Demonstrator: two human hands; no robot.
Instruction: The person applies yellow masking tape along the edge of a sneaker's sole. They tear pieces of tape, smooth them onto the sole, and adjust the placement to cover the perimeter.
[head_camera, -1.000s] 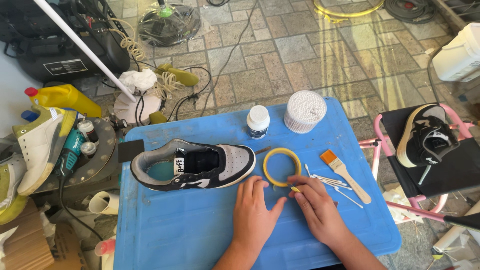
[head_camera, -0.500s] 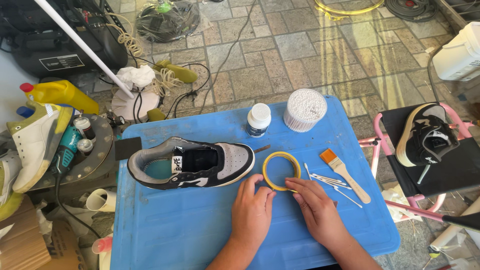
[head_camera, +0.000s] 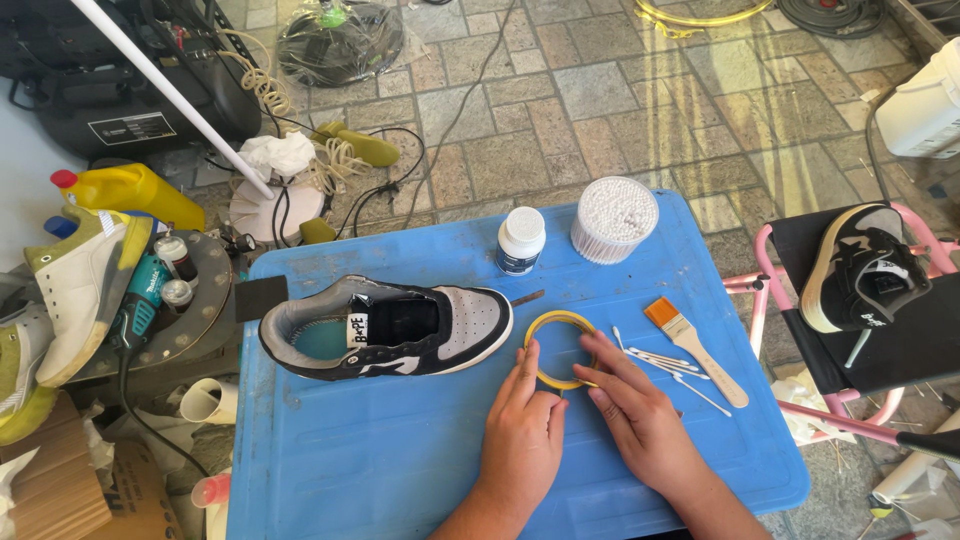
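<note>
A yellow tape roll (head_camera: 560, 322) lies flat on the blue plastic table (head_camera: 350, 460). My left hand (head_camera: 522, 432) presses its near left rim with the fingertips. My right hand (head_camera: 640, 415) touches the roll's near right rim, fingers stretched over it. Left of the roll a grey, white and black sneaker (head_camera: 385, 328) lies on its side, opening up. A paintbrush (head_camera: 694, 349) with orange bristles and several cotton swabs (head_camera: 655, 360) lie right of the roll.
A small white-capped bottle (head_camera: 520, 240) and a round tub of cotton swabs (head_camera: 613, 218) stand at the table's far edge. A second sneaker (head_camera: 860, 268) rests on a pink-framed stool at right. Shoes, bottles and a power tool crowd the left side.
Both hands have slid a little toward the tape roll and settled on its near rim. The roll and the sneaker stay in place.
</note>
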